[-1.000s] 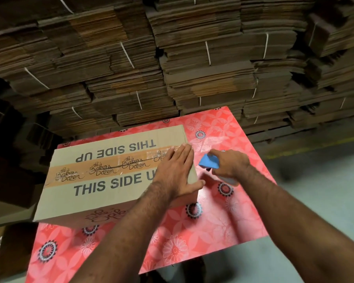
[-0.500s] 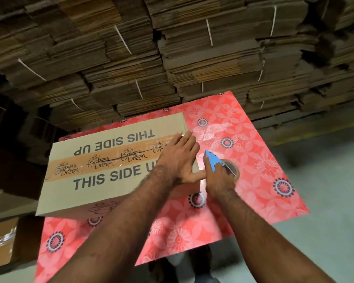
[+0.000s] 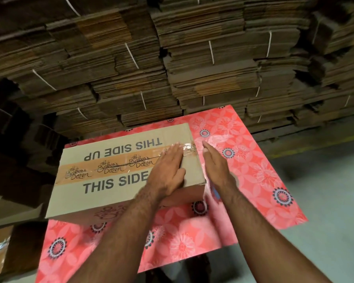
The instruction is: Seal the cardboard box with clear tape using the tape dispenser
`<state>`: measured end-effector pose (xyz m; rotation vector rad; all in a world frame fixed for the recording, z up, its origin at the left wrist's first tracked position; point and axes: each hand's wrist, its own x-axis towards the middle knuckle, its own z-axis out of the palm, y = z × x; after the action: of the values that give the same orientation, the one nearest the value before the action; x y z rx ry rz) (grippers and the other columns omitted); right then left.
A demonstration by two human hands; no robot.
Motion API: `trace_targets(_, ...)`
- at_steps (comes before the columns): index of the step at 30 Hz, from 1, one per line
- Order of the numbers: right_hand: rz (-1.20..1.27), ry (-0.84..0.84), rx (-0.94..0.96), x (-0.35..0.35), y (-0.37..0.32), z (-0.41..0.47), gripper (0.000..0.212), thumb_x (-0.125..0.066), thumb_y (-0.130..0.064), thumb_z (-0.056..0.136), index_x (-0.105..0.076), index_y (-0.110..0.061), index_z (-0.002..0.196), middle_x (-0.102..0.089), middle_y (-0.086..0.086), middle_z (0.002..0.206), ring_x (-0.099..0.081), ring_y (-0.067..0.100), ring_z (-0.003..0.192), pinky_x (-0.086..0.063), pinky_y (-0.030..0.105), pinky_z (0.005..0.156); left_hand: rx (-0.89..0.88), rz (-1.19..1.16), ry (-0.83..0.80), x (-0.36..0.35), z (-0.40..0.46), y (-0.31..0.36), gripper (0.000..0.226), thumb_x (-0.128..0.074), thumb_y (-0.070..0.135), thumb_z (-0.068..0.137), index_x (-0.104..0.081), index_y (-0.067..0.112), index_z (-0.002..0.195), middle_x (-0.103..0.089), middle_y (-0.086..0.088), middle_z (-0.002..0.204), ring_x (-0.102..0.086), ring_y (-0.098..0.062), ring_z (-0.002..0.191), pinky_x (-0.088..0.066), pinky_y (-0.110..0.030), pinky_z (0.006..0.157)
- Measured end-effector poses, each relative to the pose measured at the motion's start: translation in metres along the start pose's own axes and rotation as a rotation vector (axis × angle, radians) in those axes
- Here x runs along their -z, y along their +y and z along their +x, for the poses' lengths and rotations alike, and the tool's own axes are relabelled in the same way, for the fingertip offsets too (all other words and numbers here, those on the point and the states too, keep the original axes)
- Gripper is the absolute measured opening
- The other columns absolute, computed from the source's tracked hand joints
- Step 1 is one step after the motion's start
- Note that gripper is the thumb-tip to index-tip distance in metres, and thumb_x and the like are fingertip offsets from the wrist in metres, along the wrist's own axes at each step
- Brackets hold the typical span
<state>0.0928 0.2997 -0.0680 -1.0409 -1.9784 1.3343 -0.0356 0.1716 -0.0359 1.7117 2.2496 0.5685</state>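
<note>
Nearest me, both forearms reach out over the bench point(image 3: 260, 168) with its red flowered cover. On it sits the cardboard box point(image 3: 114, 180), top flaps closed, an orange printed strip and clear tape point(image 3: 185, 148) running along the seam. My left hand point(image 3: 168, 170) lies flat on the box top near its right end, fingers straight, holding nothing. My right hand point(image 3: 217, 162) stands flat just beside the box's right end, fingers straight; whether it touches I cannot tell. A blurred blue bit beneath my right wrist may be the tape dispenser point(image 3: 215, 192). Beyond the bench, bundled stacks of flattened cardboard point(image 3: 192, 58) fill the background.
</note>
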Motion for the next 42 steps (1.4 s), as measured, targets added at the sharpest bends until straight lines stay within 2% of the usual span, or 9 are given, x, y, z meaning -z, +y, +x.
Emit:
trace_targets(5, -0.220, -0.087, 0.106, -0.026, -0.011, 0.002, 0.050, -0.043, -0.009, 0.101, -0.035, -0.007, 0.151, -0.038, 0.008, 0.155, -0.037, 0.019, 0.142, -0.018, 0.013, 0.113, -0.054, 0.023, -0.072, 0.005, -0.004, -0.014, 0.084, -0.011, 0.048, 0.084, -0.013, 0.005, 0.156, -0.002, -0.009, 0.164, 0.004, -0.016, 0.151, 0.008, -0.029, 0.122)
trace_targets(8, -0.308, -0.068, 0.081, -0.027, -0.010, 0.005, 0.051, -0.040, -0.012, 0.103, -0.033, -0.010, 0.153, -0.039, 0.007, 0.155, -0.040, 0.021, 0.140, -0.020, 0.011, 0.106, -0.021, 0.098, -0.099, 0.008, -0.007, -0.018, 0.086, -0.008, 0.049, 0.082, -0.009, 0.007, 0.157, -0.001, -0.008, 0.166, 0.001, -0.018, 0.153, 0.001, -0.033, 0.124)
trace_targets(14, -0.426, -0.083, 0.070, -0.029, -0.009, 0.004, 0.052, -0.034, -0.022, 0.103, -0.030, -0.018, 0.154, -0.042, 0.006, 0.153, -0.045, 0.026, 0.136, -0.033, 0.023, 0.105, 0.133, 0.215, -0.072, 0.011, -0.033, -0.032, 0.079, -0.013, 0.046, 0.088, 0.000, 0.011, 0.158, 0.005, -0.005, 0.166, 0.003, -0.017, 0.153, -0.003, -0.038, 0.125)
trace_targets(19, -0.826, -0.041, 0.216, -0.046, -0.033, -0.006, 0.065, -0.044, -0.010, 0.092, -0.025, -0.011, 0.154, -0.019, 0.007, 0.163, -0.018, 0.024, 0.150, -0.021, 0.045, 0.119, 0.144, 0.194, -0.029, 0.020, -0.046, -0.041, 0.076, -0.021, 0.042, 0.092, 0.002, 0.009, 0.157, 0.009, -0.009, 0.166, 0.008, -0.018, 0.152, 0.005, -0.033, 0.123)
trace_targets(22, -0.937, -0.170, 0.308, -0.064, -0.044, -0.012, 0.065, -0.045, -0.017, 0.092, -0.027, -0.006, 0.153, -0.024, 0.011, 0.162, -0.018, 0.023, 0.150, -0.012, 0.042, 0.122, 0.113, 0.240, -0.076, 0.025, -0.051, -0.050, 0.076, -0.017, 0.042, 0.092, 0.003, 0.009, 0.157, 0.010, -0.009, 0.165, 0.010, -0.017, 0.152, 0.008, -0.032, 0.122)
trace_targets(26, -0.992, -0.155, 0.308, -0.064, -0.041, -0.009, 0.060, -0.024, -0.031, 0.097, -0.036, -0.007, 0.150, -0.035, 0.009, 0.157, -0.028, 0.021, 0.147, -0.021, 0.041, 0.120, 0.164, 0.274, -0.085, 0.024, -0.054, -0.054, 0.079, -0.007, 0.047, 0.088, 0.006, 0.010, 0.157, 0.011, -0.006, 0.165, 0.008, -0.017, 0.152, -0.003, -0.040, 0.125)
trace_targets(28, -0.999, -0.147, 0.305, -0.065, -0.043, -0.012, 0.060, -0.026, -0.034, 0.097, -0.037, -0.006, 0.149, -0.036, 0.010, 0.156, -0.030, 0.022, 0.146, -0.022, 0.042, 0.120, 0.206, 0.283, -0.084, 0.025, -0.059, -0.059, 0.078, -0.008, 0.047, 0.090, 0.006, 0.011, 0.157, 0.011, -0.006, 0.165, 0.006, -0.017, 0.153, -0.005, -0.041, 0.125)
trace_targets(38, -1.054, -0.102, 0.209, -0.078, -0.054, -0.017, 0.071, -0.016, -0.038, 0.091, -0.031, -0.005, 0.152, -0.030, 0.011, 0.159, -0.024, 0.023, 0.147, -0.016, 0.043, 0.120, 0.439, 0.339, 0.001, 0.059, -0.117, -0.124, 0.077, -0.001, 0.050, 0.090, 0.007, 0.011, 0.156, 0.010, -0.006, 0.165, 0.006, -0.018, 0.153, -0.005, -0.046, 0.124)
trace_targets(42, -1.064, -0.153, 0.132, -0.126, -0.074, -0.035, 0.072, -0.017, -0.039, 0.092, -0.022, -0.001, 0.153, -0.023, 0.015, 0.161, -0.016, 0.025, 0.150, -0.011, 0.044, 0.121, 0.376, 0.306, -0.022, 0.068, -0.128, -0.139, 0.078, 0.002, 0.049, 0.088, 0.008, 0.010, 0.156, 0.012, -0.007, 0.165, 0.009, -0.018, 0.152, 0.002, -0.040, 0.124)
